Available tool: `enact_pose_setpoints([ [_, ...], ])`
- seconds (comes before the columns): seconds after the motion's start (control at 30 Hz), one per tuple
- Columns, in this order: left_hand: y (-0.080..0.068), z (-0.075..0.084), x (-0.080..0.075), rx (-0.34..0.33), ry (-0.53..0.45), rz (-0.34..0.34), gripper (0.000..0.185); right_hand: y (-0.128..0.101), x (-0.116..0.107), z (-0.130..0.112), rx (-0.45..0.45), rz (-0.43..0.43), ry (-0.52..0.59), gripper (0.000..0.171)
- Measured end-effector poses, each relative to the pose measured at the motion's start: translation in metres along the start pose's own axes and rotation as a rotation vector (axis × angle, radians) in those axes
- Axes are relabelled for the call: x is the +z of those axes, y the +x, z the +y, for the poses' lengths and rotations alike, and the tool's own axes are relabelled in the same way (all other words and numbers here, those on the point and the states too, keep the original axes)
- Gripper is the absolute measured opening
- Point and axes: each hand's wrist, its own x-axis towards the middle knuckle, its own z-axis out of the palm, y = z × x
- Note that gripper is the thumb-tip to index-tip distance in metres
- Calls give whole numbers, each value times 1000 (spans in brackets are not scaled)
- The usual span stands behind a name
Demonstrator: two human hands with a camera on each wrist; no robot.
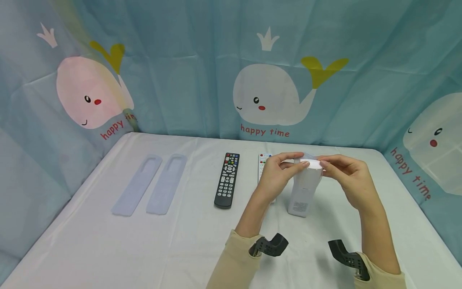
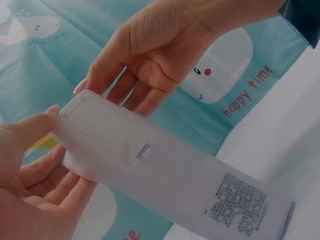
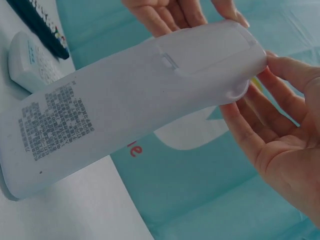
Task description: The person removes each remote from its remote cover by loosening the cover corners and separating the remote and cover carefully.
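A white remote [image 1: 302,192] in a translucent sleeve stands tilted, its lower end on the table [image 1: 180,249] and its back with the battery lid toward me. My left hand [image 1: 285,166] pinches its top end from the left, and my right hand [image 1: 333,166] pinches the same end from the right. In the left wrist view the left hand's thumb [image 2: 30,130] lies on the remote [image 2: 165,170] and the right hand's fingers [image 2: 135,85] lie behind it. In the right wrist view the right hand's fingers [image 3: 255,120] touch the sleeve rim at the top of the remote [image 3: 125,100].
A black remote [image 1: 227,180] lies left of my hands, and a second white remote [image 1: 264,158] lies partly hidden behind my left hand. Two translucent sleeves [image 1: 137,184] [image 1: 167,184] lie side by side further left. A whale-print curtain [image 1: 267,96] surrounds the table.
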Motion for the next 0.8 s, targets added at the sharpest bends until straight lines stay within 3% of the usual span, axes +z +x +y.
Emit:
enact_pose_setpoints([
  [0.8, 0, -1, 3, 83, 56, 30, 29, 0, -2, 1, 36, 12, -8, 22],
])
